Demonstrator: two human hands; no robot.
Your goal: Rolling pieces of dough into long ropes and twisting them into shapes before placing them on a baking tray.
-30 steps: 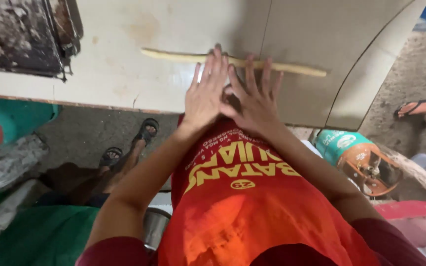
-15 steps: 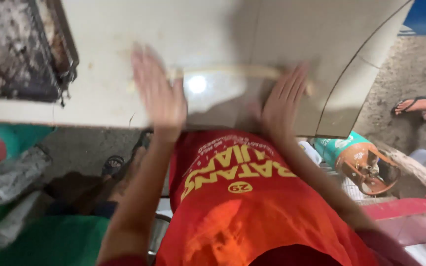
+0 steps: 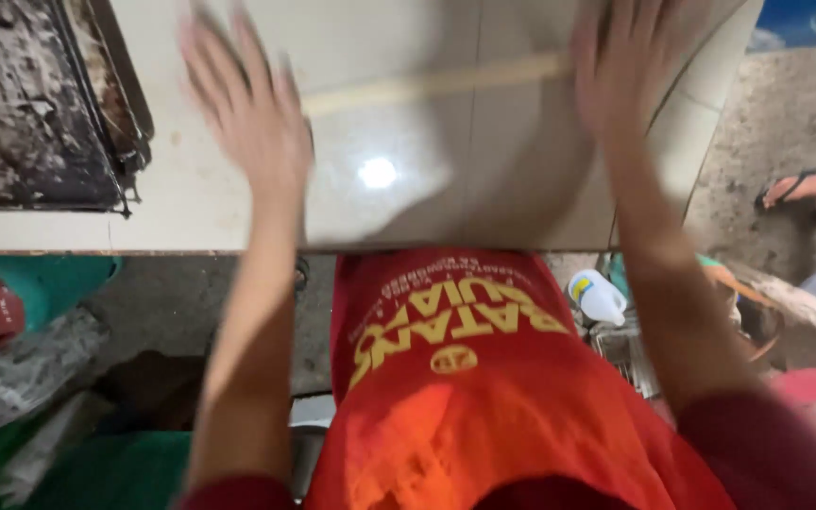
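A long thin pale rope of dough [image 3: 432,85] lies across the white tiled counter [image 3: 399,189]. My left hand [image 3: 247,109] rests flat on its left end, fingers spread and blurred by motion. My right hand [image 3: 630,61] lies flat on its right end, fingers stretched out. The two hands are far apart, with the bare middle of the dough rope between them. Both palms press down on the rope; neither hand grips it.
A blackened metal tray [image 3: 35,104] sits on the counter's left. Below the counter edge are green and red things [image 3: 21,293] at left and a white bottle [image 3: 602,297] at right. Another person's sandalled foot [image 3: 809,187] rests on the ground at far right.
My hands were together at the middle of the dough rope; they have slid apart toward its two ends, and the rope is longer and thinner.
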